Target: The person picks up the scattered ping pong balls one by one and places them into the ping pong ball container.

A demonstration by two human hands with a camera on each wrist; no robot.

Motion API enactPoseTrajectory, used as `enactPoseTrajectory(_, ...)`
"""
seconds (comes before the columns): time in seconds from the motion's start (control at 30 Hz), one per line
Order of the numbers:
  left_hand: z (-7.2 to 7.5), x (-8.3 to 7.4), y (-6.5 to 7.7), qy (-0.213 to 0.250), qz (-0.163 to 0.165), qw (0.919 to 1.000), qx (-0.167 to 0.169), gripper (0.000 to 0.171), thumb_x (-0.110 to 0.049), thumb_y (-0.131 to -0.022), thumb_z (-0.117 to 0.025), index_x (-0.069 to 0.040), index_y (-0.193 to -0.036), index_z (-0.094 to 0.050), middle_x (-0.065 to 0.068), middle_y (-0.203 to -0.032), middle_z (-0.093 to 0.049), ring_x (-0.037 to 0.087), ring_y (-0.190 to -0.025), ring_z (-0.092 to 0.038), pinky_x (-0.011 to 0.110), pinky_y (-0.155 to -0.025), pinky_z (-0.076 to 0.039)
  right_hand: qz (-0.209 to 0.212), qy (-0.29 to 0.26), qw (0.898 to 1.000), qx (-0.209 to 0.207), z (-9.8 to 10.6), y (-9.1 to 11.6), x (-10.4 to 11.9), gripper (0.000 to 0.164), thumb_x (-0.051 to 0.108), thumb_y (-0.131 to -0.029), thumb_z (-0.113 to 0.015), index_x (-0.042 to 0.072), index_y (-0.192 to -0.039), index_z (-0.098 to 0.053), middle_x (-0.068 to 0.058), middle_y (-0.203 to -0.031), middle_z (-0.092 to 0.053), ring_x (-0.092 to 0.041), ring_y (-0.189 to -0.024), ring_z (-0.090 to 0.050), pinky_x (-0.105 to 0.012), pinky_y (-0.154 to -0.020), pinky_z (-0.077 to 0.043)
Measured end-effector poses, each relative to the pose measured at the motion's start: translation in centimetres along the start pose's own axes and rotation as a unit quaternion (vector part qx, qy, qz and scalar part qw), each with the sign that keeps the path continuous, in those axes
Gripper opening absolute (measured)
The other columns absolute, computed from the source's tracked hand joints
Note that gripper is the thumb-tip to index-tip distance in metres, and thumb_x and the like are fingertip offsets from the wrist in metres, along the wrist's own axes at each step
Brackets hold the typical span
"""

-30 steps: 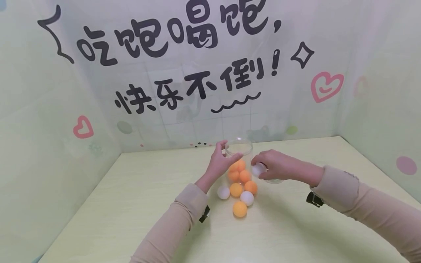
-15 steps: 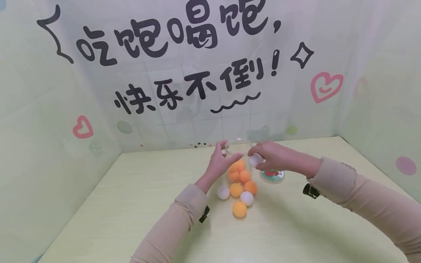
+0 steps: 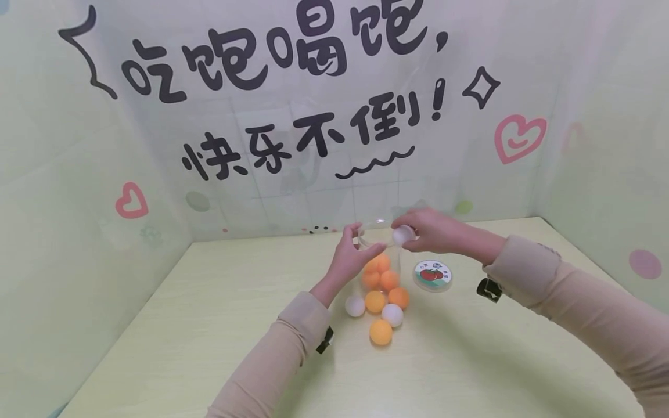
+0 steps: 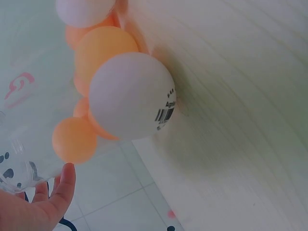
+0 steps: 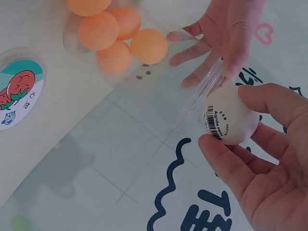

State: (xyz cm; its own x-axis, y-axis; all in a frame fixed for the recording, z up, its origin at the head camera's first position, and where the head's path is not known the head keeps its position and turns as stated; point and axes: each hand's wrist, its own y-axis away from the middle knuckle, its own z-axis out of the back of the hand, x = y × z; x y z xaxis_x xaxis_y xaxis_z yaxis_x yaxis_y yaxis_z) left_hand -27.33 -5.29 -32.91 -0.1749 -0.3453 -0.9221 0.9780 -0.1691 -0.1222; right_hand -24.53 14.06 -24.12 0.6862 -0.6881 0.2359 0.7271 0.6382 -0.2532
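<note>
In the head view my left hand (image 3: pixel 349 258) holds a clear plastic jar (image 3: pixel 395 256) by its upper part, fingers and thumb spread around the wall. Several orange ping-pong balls (image 3: pixel 371 280) lie inside the jar. My right hand (image 3: pixel 439 233) pinches a white ping-pong ball (image 5: pixel 231 115) between thumb and fingers, right at the jar's rim. Printed lettering and a barcode show on this ball in the right wrist view. The left wrist view catches the fingers (image 4: pixel 65 190) of my left hand against the jar, with a large white ball (image 4: pixel 132 96) close to the camera.
Before the jar, loose orange balls (image 3: pixel 381 332) and two white balls (image 3: pixel 355 305) rest on the pale wooden table (image 3: pixel 235 325). A round lid (image 3: pixel 433 274) with a tomato-like picture lies to the jar's right. A printed sheet (image 3: pixel 292 203) stands behind the table.
My right hand has lifted the white ball up and slightly left, from beside the jar to its rim, uncovering the lid. The left hand and the jar stay put.
</note>
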Motion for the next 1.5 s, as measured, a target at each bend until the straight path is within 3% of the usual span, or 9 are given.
enactPoseTrajectory(0.63,0.1,0.0,0.2,0.001,0.003,1.0,-0.002,0.078,-0.04,-0.078,-0.07,-0.016,-0.139,-0.028,0.012,-0.141,-0.034,0.033,-0.122,-0.041,0.042,-0.096,-0.04,-0.012,0.011,1.0,-0.004,-0.7,-2.0,0.1,0.036,0.004,-0.08,-0.065,-0.004,-0.115,-0.059,-0.016,-0.11,-0.063,-0.024,-0.085,-0.06,-0.034,-0.073,-0.052)
enactPoseTrajectory(1.03,0.1,-0.1,0.0,-0.004,-0.001,1.0,-0.003,0.078,-0.041,-0.078,-0.069,-0.015,-0.139,-0.028,0.012,-0.14,-0.035,0.032,-0.12,-0.042,0.042,-0.094,-0.042,-0.039,0.01,0.998,0.038,-1.2,-3.0,0.1,0.037,0.006,-0.083,-0.063,-0.001,-0.119,-0.057,-0.018,-0.115,-0.06,-0.03,-0.092,-0.062,-0.039,-0.08,-0.051)
enactPoseTrajectory(1.3,0.0,-0.2,0.0,-0.002,-0.004,1.0,0.0,0.078,-0.04,-0.079,-0.069,-0.015,-0.139,-0.028,0.011,-0.14,-0.035,0.031,-0.117,-0.043,0.041,-0.092,-0.043,-0.027,0.013,0.999,0.011,-1.6,-2.8,-0.3,0.033,0.006,-0.082,-0.061,-0.002,-0.115,-0.058,-0.018,-0.11,-0.062,-0.028,-0.087,-0.061,-0.038,-0.077,-0.05)
enactPoseTrajectory(1.5,-0.1,-0.1,0.0,-0.006,-0.004,1.0,0.0,0.078,-0.041,-0.078,-0.069,-0.015,-0.139,-0.028,0.011,-0.139,-0.036,0.031,-0.117,-0.044,0.042,-0.092,-0.043,-0.027,-0.012,1.0,-0.004,-1.9,-2.3,-0.6,0.032,0.004,-0.083,-0.06,-0.003,-0.114,-0.058,-0.019,-0.112,-0.061,-0.032,-0.092,-0.06,-0.04,-0.081,-0.05)
